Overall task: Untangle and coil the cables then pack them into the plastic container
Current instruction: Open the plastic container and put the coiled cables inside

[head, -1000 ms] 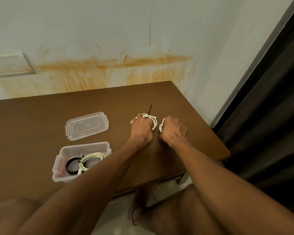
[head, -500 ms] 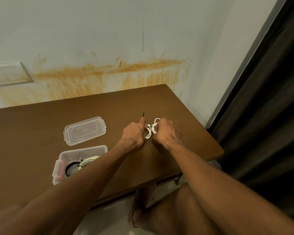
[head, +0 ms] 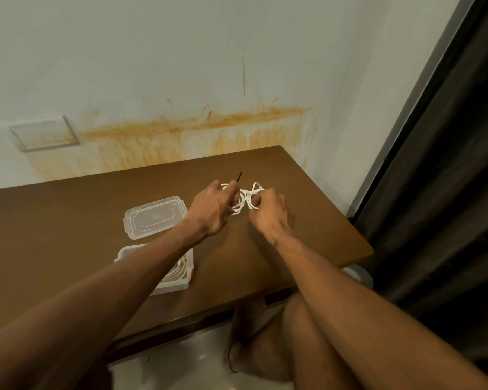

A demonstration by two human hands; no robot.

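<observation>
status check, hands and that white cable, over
Left hand pinches black tie, right hand grips white cable coil. Container open, one coil inside. Nothing in the way.

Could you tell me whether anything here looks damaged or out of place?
Yes: the wall behind the table carries a long rusty-orange stain with streaks running down toward the tabletop. On the table itself nothing looks wrong; the lid lies flat beside the open container.

left hand (head: 213, 211): fingers curled, pinching | right hand (head: 268, 212): fingers curled, gripping | both forearms extended forward
</observation>
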